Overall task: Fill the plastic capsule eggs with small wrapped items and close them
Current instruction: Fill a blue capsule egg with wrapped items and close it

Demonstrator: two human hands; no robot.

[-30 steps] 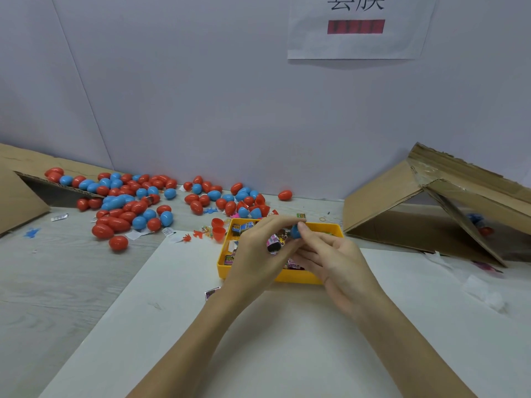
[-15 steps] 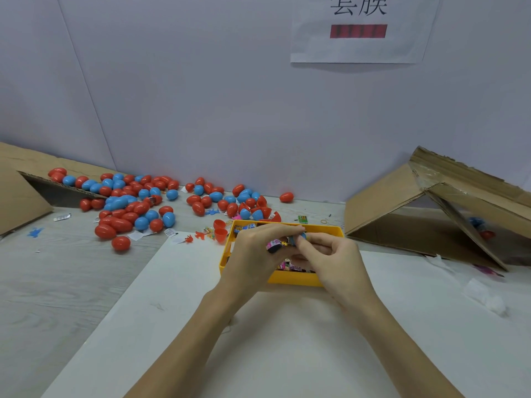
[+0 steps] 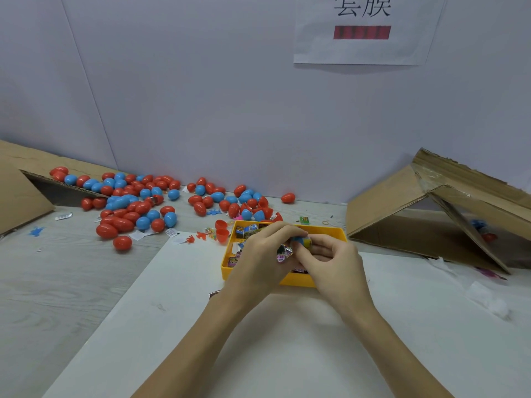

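Here the pale surface (image 3: 71,297) carries a white sheet (image 3: 287,354) in front of the person, and a torn cardboard box (image 3: 431,208) lies open on its side at the right, with another cardboard box (image 3: 17,193) at the far left. Between them, along the wall, a big scatter of red and blue eggs (image 3: 135,205) spreads out from the left box. A yellow tray (image 3: 298,281) sits at the far edge of the sheet, with small wrapped items (image 3: 247,231) inside it, and two open red egg halves (image 3: 221,229) stand just beside its left corner. Both hands meet above the tray. The left hand (image 3: 261,259) has its fingers curled over a blue egg half (image 3: 301,242) and also pinches a shiny wrapped item (image 3: 284,252) just below it. The right hand (image 3: 333,262) curls in from the other side, its fingertips on the same blue half.
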